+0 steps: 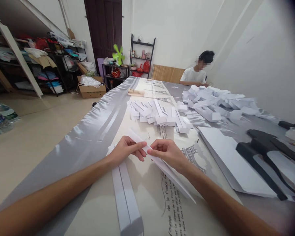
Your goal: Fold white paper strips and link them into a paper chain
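Over the tablecloth, a long white paper strip [170, 175] is held aslant between my two hands. My left hand [129, 149] pinches it near its middle, thumb on top. Close beside, my right hand [166, 152] grips the same strip between thumb and fingers. The strip looks folded lengthwise, its lower end pointing toward the right forearm. Under my left wrist lies a long white paper piece [127, 200] with a lengthwise dark line. Past my hands sits a pile of folded white paper pieces [159, 113].
A stack of white paper sheets [236, 160] lies right, beside a black-handled tool [263, 164]. Farther right back is a larger heap of folded paper [218, 100]. Another person [194, 73] sits at the far end. A cardboard box [92, 88] stands on the floor at left.
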A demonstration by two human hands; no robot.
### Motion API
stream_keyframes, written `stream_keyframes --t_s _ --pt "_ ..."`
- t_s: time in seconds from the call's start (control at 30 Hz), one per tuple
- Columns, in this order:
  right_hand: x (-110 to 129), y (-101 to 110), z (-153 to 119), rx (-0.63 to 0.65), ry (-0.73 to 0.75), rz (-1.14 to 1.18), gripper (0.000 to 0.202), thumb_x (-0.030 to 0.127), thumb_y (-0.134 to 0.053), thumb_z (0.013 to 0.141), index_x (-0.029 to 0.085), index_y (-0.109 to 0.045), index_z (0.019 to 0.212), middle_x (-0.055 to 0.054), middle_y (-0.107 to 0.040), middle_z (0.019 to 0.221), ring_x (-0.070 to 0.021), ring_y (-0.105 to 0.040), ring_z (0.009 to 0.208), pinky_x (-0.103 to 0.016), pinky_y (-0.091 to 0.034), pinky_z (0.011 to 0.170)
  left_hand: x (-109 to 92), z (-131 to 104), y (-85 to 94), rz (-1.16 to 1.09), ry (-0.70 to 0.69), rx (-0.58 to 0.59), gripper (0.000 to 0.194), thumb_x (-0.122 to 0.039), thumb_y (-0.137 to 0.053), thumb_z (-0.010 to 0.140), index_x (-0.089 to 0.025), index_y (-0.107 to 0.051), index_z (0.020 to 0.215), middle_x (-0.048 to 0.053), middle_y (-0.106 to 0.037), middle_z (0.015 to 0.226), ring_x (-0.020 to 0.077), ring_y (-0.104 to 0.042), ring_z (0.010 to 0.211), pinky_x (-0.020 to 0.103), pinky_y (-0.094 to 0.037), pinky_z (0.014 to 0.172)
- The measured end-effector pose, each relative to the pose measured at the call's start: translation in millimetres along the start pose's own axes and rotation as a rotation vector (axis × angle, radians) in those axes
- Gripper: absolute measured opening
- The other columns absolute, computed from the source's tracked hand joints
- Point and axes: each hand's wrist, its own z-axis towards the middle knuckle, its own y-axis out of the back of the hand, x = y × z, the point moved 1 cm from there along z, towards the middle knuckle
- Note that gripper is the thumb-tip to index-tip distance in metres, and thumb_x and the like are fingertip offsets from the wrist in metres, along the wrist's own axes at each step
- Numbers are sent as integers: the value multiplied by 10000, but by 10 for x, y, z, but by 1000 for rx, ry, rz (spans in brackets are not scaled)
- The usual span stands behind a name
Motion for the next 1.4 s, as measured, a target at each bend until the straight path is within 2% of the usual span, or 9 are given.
stream_keyframes --t_s 0.2,0.37,0.53,0.67,0.8,0.97,1.07,1.2,1.4 --pt "16 -3 -2 34 -5 31 211 397 -779 812 210 -690 771 8 -643 716 -124 -534 617 -272 -384 565 -13 -2 -4 51 -45 -41 411 -465 -744 841 -136 -715 597 42 -666 552 112 -573 429 256 -512 550" --pt "41 3 -3 42 -4 52 229 411 -782 807 204 -689 777 -2 -661 723 -143 -589 650 -279 -426 593 -1 16 47 47 -71 -76 494 -497 -710 862 -164 -644 503 -16 -532 416 89 -491 380 255 -506 592" --pt "21 -5 6 43 -26 50 241 414 -783 806 197 -684 769 2 -651 711 -130 -576 626 -265 -410 567 -36 41 116 65 -89 -126 564 -535 -671 884 -205 -607 431 2 -445 340 186 -663 668 262 -525 760" --pt "12 -1 7 48 -32 54 262 441 -786 795 201 -683 775 -4 -665 731 -144 -599 650 -276 -436 588 -49 43 126 93 -102 -123 557 -531 -673 879 -214 -606 427 16 -446 346 232 -690 841 280 -518 809" --pt "3 8 9 52 -36 61 273 454 -795 783 201 -690 783 -6 -664 734 -145 -597 650 -279 -443 591 -28 49 133 75 -96 -122 547 -524 -679 872 -196 -617 439 4 -457 356 188 -653 649 274 -508 723" --pt "12 22 7 76 -43 79 251 429 -794 795 199 -694 794 -5 -674 741 -142 -602 654 -278 -445 602 -54 43 147 71 -92 -123 567 -495 -681 882 -182 -576 421 -30 -435 338 93 -452 400 269 -484 669" --pt "23 35 4 98 -46 92 241 414 -795 797 194 -697 805 -5 -673 737 -140 -601 655 -272 -441 598 -74 40 167 37 -86 -150 517 -486 -707 865 -173 -600 469 -42 -431 333 77 -387 361 255 -430 553" --pt "17 41 4 114 -43 84 233 406 -793 801 191 -702 804 -7 -675 746 -136 -599 659 -269 -440 599 -68 50 204 -39 -92 -203 329 -476 -744 836 -160 -725 746 -57 -489 372 70 -362 344 237 -340 452" --pt "3 42 4 111 -38 97 209 378 -792 810 189 -706 818 -4 -683 741 -132 -607 649 -258 -441 589 -32 65 225 -43 -112 -222 337 -477 -746 838 -145 -725 783 -52 -519 399 54 -365 329 217 -312 419"
